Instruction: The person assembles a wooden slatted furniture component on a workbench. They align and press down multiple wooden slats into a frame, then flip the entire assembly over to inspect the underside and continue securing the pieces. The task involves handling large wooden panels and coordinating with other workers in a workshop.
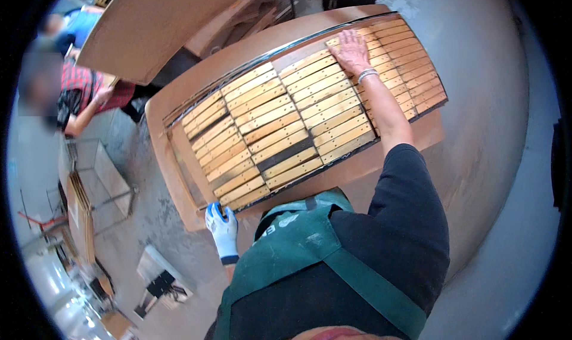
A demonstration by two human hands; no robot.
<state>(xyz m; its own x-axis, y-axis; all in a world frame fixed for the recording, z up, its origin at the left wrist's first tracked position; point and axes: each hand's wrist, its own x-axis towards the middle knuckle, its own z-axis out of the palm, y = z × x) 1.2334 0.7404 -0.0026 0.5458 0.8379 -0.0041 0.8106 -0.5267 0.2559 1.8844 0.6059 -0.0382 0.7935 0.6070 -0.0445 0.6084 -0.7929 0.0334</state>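
Note:
Rows of pale wooden slats (pixel 268 122) with small dark dots lie side by side in several columns inside a dark-edged frame (pixel 316 172). This rests on a large brown board (pixel 411 134). My bare right hand (pixel 353 51), with a bracelet at the wrist, lies with fingers stretched out on the slats toward the far right. My left hand (pixel 223 228), in a white and blue glove, is at the frame's near left corner. Its fingers are curled around something dark that I cannot make out. Dark gaps or darker slats show in a few places among the pale ones.
A large tilted brown panel (pixel 161 27) stands at the back left. Beyond it, a person in a red checked garment (pixel 89 87) holds a small pale piece. Lower left are a metal-framed cart (pixel 110 176), stacked boards (pixel 80 215) and a pale object with a black part (pixel 161 283) on the floor.

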